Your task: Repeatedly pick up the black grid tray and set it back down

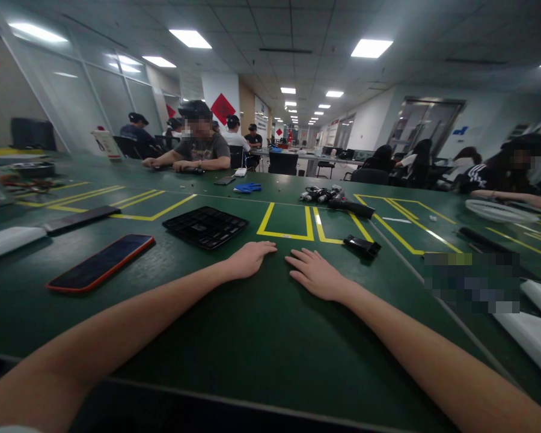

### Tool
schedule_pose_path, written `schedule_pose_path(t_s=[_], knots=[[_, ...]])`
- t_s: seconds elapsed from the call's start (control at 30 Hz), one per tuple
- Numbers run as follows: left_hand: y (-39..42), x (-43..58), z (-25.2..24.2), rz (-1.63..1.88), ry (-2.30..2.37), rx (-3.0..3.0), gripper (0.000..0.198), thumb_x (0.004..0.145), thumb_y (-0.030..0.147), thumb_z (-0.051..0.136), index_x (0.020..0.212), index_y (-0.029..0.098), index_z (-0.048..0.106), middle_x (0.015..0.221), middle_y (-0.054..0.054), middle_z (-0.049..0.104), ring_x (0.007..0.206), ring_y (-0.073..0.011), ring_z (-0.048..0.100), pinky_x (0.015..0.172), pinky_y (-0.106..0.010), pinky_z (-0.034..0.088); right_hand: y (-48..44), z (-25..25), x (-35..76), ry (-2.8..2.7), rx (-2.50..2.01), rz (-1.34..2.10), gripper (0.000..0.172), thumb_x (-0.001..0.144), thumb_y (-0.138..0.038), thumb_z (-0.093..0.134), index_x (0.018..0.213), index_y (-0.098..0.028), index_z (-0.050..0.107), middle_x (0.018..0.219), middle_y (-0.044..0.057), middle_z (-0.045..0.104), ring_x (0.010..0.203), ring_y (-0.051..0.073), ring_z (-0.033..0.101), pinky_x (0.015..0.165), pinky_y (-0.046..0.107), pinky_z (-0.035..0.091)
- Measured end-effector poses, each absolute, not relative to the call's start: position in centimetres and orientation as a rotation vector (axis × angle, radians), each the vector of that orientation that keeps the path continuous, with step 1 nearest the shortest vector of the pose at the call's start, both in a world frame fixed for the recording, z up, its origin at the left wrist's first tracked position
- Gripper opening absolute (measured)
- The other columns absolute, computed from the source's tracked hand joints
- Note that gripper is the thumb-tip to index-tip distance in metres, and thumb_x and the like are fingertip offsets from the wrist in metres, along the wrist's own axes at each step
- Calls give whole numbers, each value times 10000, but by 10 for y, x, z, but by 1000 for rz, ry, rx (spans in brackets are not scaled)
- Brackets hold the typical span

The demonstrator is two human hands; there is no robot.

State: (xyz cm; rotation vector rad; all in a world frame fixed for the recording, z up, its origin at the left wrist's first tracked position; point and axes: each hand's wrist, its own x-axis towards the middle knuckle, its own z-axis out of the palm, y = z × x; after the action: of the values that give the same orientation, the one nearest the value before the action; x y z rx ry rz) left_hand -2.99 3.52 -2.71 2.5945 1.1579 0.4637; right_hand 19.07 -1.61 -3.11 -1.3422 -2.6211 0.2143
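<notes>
Both of my hands rest on the green table (261,337), a small gap between them. My left hand (249,260) lies with its fingers stretched out to the right and holds nothing. Fingers spread, my right hand (314,273) is palm down and also holds nothing. Just beyond the left hand sits a black square plastic tray-like part (206,227) with a ribbed grid. A small black plastic piece (362,246) lies past the right hand. Farther left is a phone (101,263) with an orange edge, its screen dark.
Yellow tape outlines (287,236) mark the table. Beyond them lie a heap of black and silver parts (322,194), a black cylindrical piece (351,208) and a blue glove-like item (247,187). White pieces (534,337) are at right. Across the table sits a person (202,147).
</notes>
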Motion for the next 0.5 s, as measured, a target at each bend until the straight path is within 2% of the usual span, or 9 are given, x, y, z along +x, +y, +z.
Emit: schedule_pose_path(t_s=[0.07, 0.17, 0.3, 0.37, 0.43, 0.5], knots=[[34, -33, -23, 501, 1181, 2610, 363, 847, 159, 406, 1157, 173, 594, 1314, -95, 527, 1245, -211, 434, 1059, -392, 293, -14, -29, 195, -2585, -1339, 146, 562, 909, -510, 219, 1354, -212, 391, 1427, 72, 367, 1328, 283, 290, 1083, 521, 233], [19, -32, -17, 605, 1112, 2758, 318, 845, 196, 464, 1123, 141, 607, 1301, -133, 529, 1272, -247, 397, 1065, -442, 271, -3, -26, 219, -2424, -1420, -215, 495, 908, -426, 298, 1313, -180, 443, 1386, 90, 418, 1332, 281, 271, 1102, 510, 189], [-17, -19, -14, 445, 698, 2945, 289, 876, 207, 440, 1102, 130, 602, 1215, -130, 590, 1179, -223, 494, 993, -397, 376, 15, -29, 270, -2080, -1763, -634, 462, 883, -360, 369, 1282, -150, 468, 1392, 122, 399, 1345, 334, 201, 1081, 582, 113], [-31, -12, -13, 351, 601, 2985, 279, 885, 221, 432, 1083, 130, 605, 1195, -129, 598, 1126, -218, 531, 954, -377, 410, 22, -34, 292, -1992, -1983, -579, 446, 878, -380, 370, 1242, -157, 499, 1343, 138, 450, 1297, 359, 278, 1031, 612, 188], [-38, -8, -12, 339, 591, 2981, 263, 883, 218, 439, 1074, 143, 604, 1202, -115, 591, 1116, -210, 532, 941, -364, 417, 27, -39, 306, -1974, -2134, -405, 434, 880, -386, 352, 1214, -161, 513, 1258, 151, 518, 1199, 347, 396, 957, 560, 326], [-38, -8, -12, 375, 602, 2946, 255, 883, 204, 440, 1083, 155, 590, 1176, -96, 600, 1092, -187, 537, 926, -339, 422, 31, -42, 313, -1978, -2188, -293, 434, 881, -375, 338, 1217, -155, 501, 1215, 160, 537, 1128, 330, 445, 887, 486, 404]])
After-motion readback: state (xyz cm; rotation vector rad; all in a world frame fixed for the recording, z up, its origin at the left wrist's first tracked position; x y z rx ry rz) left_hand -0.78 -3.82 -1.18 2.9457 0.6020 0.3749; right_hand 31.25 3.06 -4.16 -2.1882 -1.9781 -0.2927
